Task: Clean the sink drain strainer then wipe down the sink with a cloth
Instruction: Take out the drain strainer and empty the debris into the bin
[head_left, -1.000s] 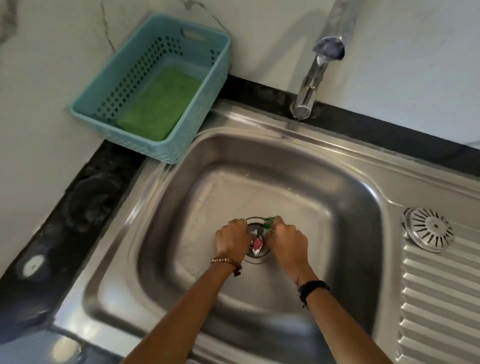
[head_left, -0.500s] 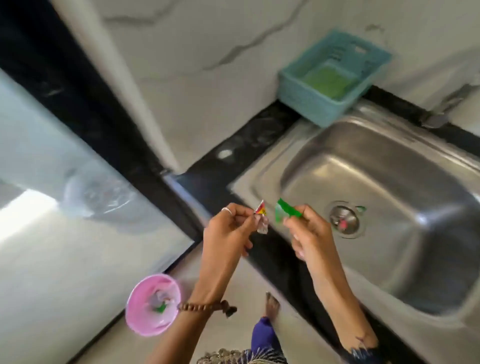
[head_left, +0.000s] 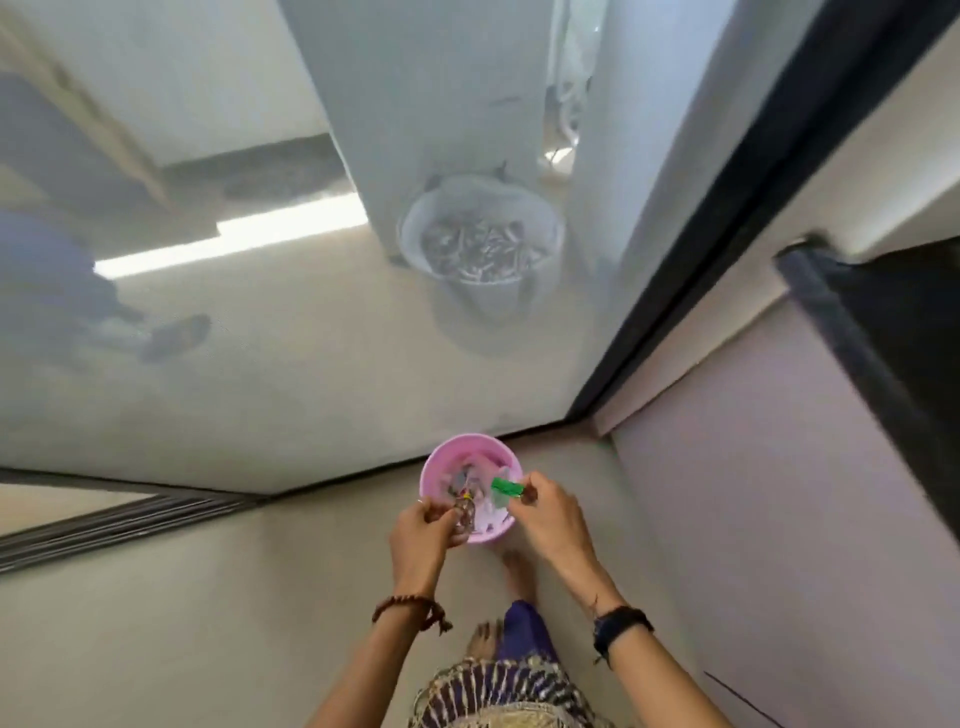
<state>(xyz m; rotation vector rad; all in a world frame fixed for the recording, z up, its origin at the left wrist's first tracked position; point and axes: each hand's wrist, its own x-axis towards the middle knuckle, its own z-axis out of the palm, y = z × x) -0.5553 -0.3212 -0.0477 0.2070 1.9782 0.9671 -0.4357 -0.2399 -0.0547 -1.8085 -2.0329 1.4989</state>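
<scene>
My two hands: left (head_left: 422, 530), right (head_left: 546, 512). One pink bowl (head_left: 441, 467) on the floor by the glass door's bottom edge. Two scraps pinched, one green (head_left: 506, 486), one blurry (head_left: 464, 506). Two wristbands: beads (head_left: 404, 605), black (head_left: 621, 625). Two bare feet.

head view, facing steeply down, floor (head_left: 322, 597) near

pink bin (head_left: 434, 470) contents: blurred, unidentifiable | scrap in left hand (head_left: 423, 532): too blurred to name

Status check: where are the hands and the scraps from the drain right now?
Left hand pinches a wrapper scrap. Right hand pinches a green scrap. Both over the pink bin. Nothing in the way.
</scene>
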